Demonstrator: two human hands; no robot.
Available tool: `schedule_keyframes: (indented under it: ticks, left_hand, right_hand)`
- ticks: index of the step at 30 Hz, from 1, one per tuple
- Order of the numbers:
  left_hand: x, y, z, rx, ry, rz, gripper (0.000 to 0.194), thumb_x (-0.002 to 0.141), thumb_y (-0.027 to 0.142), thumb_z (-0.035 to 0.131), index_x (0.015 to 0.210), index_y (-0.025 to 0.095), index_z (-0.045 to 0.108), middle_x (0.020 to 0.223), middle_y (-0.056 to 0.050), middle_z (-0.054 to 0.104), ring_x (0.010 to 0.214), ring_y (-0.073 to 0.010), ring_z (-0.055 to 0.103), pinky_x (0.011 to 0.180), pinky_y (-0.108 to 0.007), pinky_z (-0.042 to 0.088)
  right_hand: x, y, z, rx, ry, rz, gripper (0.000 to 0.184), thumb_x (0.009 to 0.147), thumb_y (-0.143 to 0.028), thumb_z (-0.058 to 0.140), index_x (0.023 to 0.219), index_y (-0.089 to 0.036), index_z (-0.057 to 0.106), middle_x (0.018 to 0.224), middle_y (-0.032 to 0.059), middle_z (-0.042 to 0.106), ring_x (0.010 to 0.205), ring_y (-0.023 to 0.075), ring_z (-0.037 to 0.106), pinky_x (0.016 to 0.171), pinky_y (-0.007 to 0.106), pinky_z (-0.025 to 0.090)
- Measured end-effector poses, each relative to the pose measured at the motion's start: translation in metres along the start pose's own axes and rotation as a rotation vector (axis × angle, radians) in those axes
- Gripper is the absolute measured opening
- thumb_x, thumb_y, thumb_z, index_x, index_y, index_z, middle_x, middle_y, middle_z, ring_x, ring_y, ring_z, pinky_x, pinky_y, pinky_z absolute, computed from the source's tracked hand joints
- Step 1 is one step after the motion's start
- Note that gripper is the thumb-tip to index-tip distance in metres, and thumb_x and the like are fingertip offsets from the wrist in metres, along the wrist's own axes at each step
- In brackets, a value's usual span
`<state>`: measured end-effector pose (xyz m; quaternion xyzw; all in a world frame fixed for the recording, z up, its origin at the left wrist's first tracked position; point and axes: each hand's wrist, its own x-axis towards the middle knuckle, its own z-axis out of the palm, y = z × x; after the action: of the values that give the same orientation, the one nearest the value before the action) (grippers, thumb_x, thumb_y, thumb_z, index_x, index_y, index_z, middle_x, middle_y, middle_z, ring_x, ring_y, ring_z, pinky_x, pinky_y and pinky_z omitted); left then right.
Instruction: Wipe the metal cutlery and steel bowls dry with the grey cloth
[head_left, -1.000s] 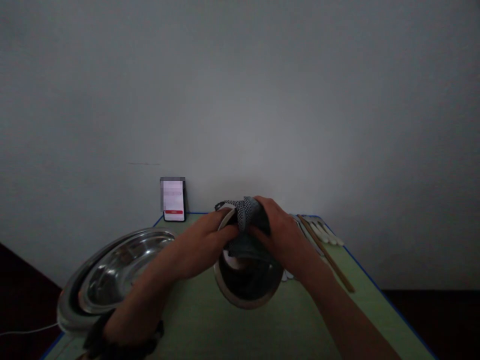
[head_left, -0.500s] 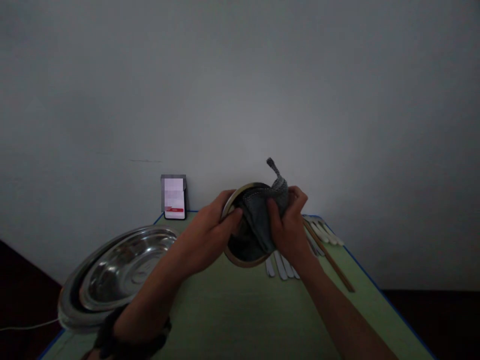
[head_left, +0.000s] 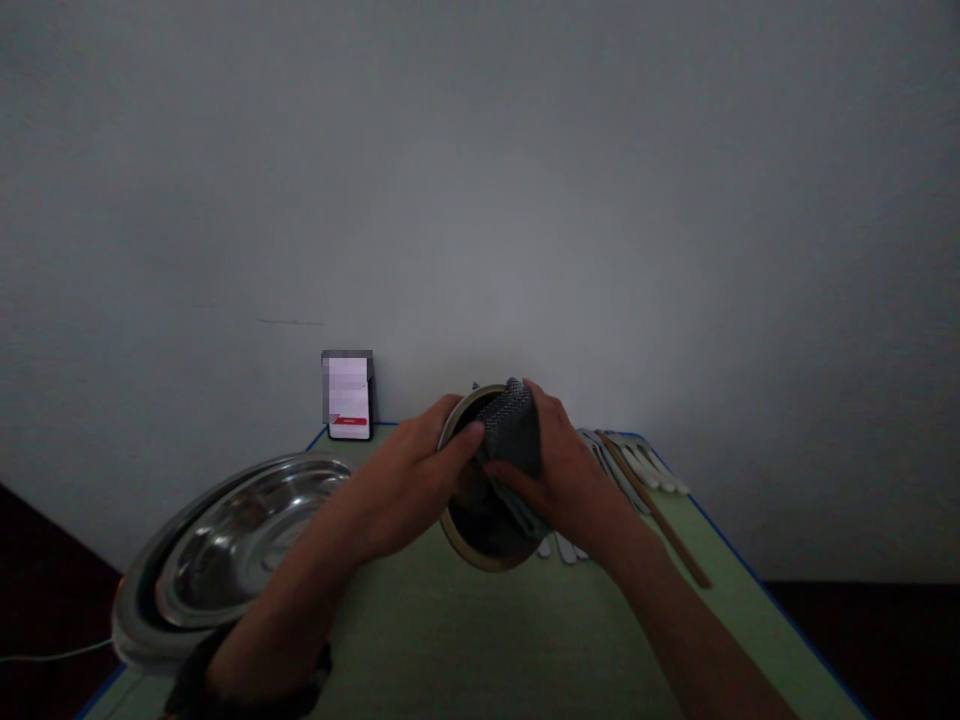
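Note:
Over the middle of the table my left hand (head_left: 420, 475) grips the left rim of a round bowl (head_left: 466, 552), thumb inside and fingers behind. The bowl is tilted so that its dark inside faces me. My right hand (head_left: 574, 475) is closed on a grey cloth (head_left: 516, 430), pressed against the bowl's right rim and partly inside it. Much of the bowl's right side is hidden by the cloth and hand. Behind and below the right hand lie several pieces of flatware (head_left: 566, 550), their upper ends covered.
Two nested steel basins (head_left: 217, 575) stand at the left of the green table (head_left: 480, 650). A phone (head_left: 349, 400) leans upright against the wall. At the right lie wooden chopsticks (head_left: 667, 530), more metal cutlery (head_left: 626, 480) and several white-handled utensils (head_left: 656, 470).
The bowl has come slightly lower. My right hand and the cloth have moved left and down over the rim, and the cloth's loose end no longer sticks up.

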<state>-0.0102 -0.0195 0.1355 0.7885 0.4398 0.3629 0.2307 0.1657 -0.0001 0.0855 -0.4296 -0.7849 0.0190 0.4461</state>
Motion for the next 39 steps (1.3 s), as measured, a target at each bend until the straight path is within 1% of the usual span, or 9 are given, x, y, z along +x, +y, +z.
schedule_keyframes:
  ticks: [4,8,17,23,25,28,31,36,39]
  left_hand:
    - [-0.004,0.015,0.008,0.081,-0.041,-0.002,0.028,0.09,0.038,0.039,0.105,0.023,0.057,0.086,-0.003,0.067,0.081,-0.0217,0.063,0.075,-0.035,0.048]
    - [-0.005,0.02,0.01,0.003,-0.08,0.036,0.03,0.091,0.035,0.039,0.113,0.024,0.056,0.093,-0.003,0.067,0.084,-0.0209,0.062,0.076,-0.033,0.048]
    - [-0.002,0.016,0.006,-0.103,0.042,0.062,0.037,0.092,0.039,0.038,0.126,0.028,0.05,0.101,-0.003,0.068,0.09,-0.0208,0.063,0.081,-0.035,0.05]
    - [0.005,0.011,0.024,-0.046,0.43,0.092,0.037,0.092,0.037,0.039,0.123,0.02,0.048,0.115,-0.007,0.063,0.105,-0.0223,0.058,0.089,-0.036,0.046]
    - [0.007,0.008,0.029,-0.066,0.498,0.134,0.036,0.093,0.034,0.039,0.125,0.019,0.044,0.121,-0.008,0.058,0.111,-0.0215,0.054,0.093,-0.036,0.043]
    - [0.007,0.005,0.026,-0.055,0.369,0.129,0.039,0.091,0.035,0.043,0.127,0.02,0.038,0.122,-0.009,0.056,0.109,-0.0216,0.055,0.094,-0.038,0.043]
    - [0.004,0.006,0.012,-0.046,0.216,0.056,0.041,0.09,0.039,0.045,0.125,0.019,0.041,0.117,-0.01,0.059,0.104,-0.023,0.058,0.089,-0.039,0.045]
    - [0.0,0.009,-0.001,-0.124,0.183,0.135,0.024,0.09,0.033,0.044,0.105,0.019,0.056,0.112,-0.008,0.062,0.101,-0.0216,0.059,0.088,-0.037,0.047]
    - [0.0,0.009,0.001,-0.18,0.146,0.14,0.019,0.087,0.03,0.051,0.103,0.021,0.057,0.107,-0.006,0.065,0.097,-0.0216,0.062,0.087,-0.037,0.049]
  right_hand:
    - [0.003,0.006,-0.005,0.051,0.056,0.147,0.039,0.078,-0.038,0.06,0.11,-0.019,0.05,0.096,0.0083,0.065,0.087,0.0218,0.063,0.073,0.034,0.049]
    - [0.009,0.009,-0.013,0.093,0.099,0.273,0.028,0.072,-0.041,0.065,0.088,-0.02,0.06,0.07,0.0003,0.065,0.063,0.0159,0.06,0.056,0.024,0.042]
    - [0.009,0.002,-0.001,0.162,0.338,0.373,0.029,0.074,-0.047,0.062,0.083,-0.019,0.06,0.066,-0.0007,0.061,0.059,0.0138,0.052,0.056,0.026,0.038]
    - [0.002,-0.012,0.031,0.676,0.421,0.52,0.036,0.078,-0.039,0.058,0.108,-0.02,0.051,0.104,0.0071,0.063,0.093,0.0183,0.059,0.081,0.034,0.046]
    - [0.0,-0.014,0.038,0.837,0.394,0.548,0.04,0.078,-0.039,0.057,0.112,-0.021,0.049,0.11,0.0082,0.063,0.098,0.0187,0.06,0.084,0.035,0.047]
    - [0.001,-0.006,0.038,0.902,0.354,0.557,0.041,0.076,-0.04,0.059,0.111,-0.02,0.05,0.109,0.0089,0.064,0.096,0.0194,0.061,0.082,0.036,0.048]
    - [0.006,0.005,0.024,0.683,0.32,0.507,0.036,0.075,-0.036,0.061,0.106,-0.018,0.055,0.102,0.0091,0.066,0.089,0.0199,0.061,0.078,0.036,0.048]
    - [0.01,-0.003,-0.006,0.315,0.101,0.25,0.02,0.076,-0.029,0.06,0.093,-0.019,0.063,0.082,0.0024,0.068,0.073,0.0167,0.059,0.068,0.03,0.046]
    - [0.01,-0.014,-0.017,0.272,0.095,0.175,0.02,0.078,-0.027,0.06,0.096,-0.021,0.064,0.08,0.0,0.068,0.069,0.0143,0.059,0.065,0.026,0.045]
